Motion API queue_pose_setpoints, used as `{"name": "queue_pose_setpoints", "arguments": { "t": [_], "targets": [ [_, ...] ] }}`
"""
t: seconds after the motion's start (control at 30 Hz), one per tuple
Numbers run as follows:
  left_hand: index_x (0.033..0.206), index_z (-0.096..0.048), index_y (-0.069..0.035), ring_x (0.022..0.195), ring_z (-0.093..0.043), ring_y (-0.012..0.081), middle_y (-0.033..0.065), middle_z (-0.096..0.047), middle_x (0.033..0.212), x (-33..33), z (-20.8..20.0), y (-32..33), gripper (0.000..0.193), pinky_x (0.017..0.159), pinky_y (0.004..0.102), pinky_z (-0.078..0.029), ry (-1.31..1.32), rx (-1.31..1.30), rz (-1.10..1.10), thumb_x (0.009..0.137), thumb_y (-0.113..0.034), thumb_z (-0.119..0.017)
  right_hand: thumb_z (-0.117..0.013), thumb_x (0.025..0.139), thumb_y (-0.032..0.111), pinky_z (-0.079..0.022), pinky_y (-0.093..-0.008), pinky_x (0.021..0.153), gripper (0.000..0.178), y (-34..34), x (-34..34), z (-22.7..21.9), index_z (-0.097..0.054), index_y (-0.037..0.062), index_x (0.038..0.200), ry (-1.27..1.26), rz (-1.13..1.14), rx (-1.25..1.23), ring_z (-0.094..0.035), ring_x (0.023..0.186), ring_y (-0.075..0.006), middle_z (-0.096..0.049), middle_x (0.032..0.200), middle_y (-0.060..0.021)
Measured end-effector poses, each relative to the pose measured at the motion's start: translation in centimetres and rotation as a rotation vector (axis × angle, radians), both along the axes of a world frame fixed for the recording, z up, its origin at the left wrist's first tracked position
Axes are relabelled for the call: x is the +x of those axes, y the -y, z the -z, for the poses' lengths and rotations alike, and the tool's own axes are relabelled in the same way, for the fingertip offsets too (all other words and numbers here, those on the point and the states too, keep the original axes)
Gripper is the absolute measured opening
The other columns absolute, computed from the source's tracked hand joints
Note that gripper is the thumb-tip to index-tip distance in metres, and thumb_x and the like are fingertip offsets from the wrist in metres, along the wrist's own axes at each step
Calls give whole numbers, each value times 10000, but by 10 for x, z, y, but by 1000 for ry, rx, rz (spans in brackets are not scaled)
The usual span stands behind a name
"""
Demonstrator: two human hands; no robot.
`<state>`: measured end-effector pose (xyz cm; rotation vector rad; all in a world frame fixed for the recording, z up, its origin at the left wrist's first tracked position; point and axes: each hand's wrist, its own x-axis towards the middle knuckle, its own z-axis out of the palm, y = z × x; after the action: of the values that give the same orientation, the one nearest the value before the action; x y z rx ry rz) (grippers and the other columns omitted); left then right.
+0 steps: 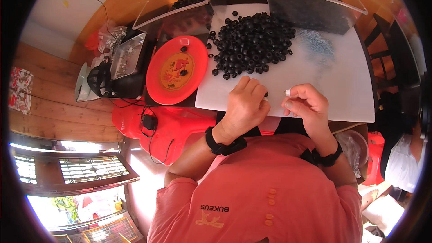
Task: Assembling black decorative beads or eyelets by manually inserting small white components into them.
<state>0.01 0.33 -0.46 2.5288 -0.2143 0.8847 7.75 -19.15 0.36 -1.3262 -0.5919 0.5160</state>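
Note:
My left hand (245, 104) is closed near the front edge of the white board (328, 101), its fingers curled inward. A bit of a small black piece (266, 94) shows at its fingertips; most of that piece is hidden. Just to the right, my right hand (309, 106) is half curled, thumb and index finger apart, with nothing visible between them. A white wrap (287, 92) covers its index fingertip. Beyond both hands lies a heap of small black ring-shaped pieces (254, 42) with holes through them.
At left, a red round plate (155, 78) carries a couple of black pieces. Clear plastic bins (315, 13) with more black pieces stand behind the heap. A metal tray (128, 56) sits far left. Bluish specks (317, 45) lie on the board. A red stool (180, 126) stands below.

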Motion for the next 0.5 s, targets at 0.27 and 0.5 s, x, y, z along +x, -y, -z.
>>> {"name": "queue_pose_setpoints", "arguments": {
  "t": [0.27,0.5],
  "targets": [
    [892,-657,-38,789,-582,306,105,-600,820,-39,-26,-102,221,707,398,-497,31,-123,-484,689,48,-660,-644,919,-24,-546,-259,722,118,13,4,12,-606,-26,1031,104,-112,67,-661,759,-128,-685,886,-91],
    [889,-663,-40,839,-569,331,105,-599,863,-24,-27,-75,188,734,422,-488,91,118,-361,717,37,-663,-644,918,-26,-544,-261,709,122,13,3,15,-613,-29,1036,131,-107,75,-661,761,-130,-680,878,-87]
  ]
}}
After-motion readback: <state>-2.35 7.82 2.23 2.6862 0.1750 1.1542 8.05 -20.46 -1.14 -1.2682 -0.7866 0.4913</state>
